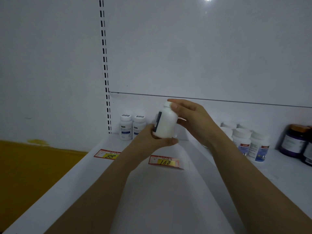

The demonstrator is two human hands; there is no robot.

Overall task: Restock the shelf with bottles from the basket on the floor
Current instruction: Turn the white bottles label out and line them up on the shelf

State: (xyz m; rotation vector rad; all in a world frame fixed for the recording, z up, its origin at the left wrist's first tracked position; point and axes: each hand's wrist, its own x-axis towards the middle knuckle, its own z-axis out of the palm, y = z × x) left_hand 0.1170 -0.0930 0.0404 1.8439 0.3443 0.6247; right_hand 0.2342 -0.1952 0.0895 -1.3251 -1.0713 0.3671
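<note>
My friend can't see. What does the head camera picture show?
Two hands hold a white plastic bottle tilted over a white shelf: the left hand grips its bottom, the right hand its capped top. Two more white bottles stand behind, at the left.

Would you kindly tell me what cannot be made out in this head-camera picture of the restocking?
- Basket: nowhere in the head view.
- White bottle, held by left hand and right hand: label turned sideways, text unreadable.
- Row of white bottles: head view, right forearm hides part, count unclear.
- Dark jars: cut by the right edge, labels blurred.
- Price tags: small print too tiny.
</note>
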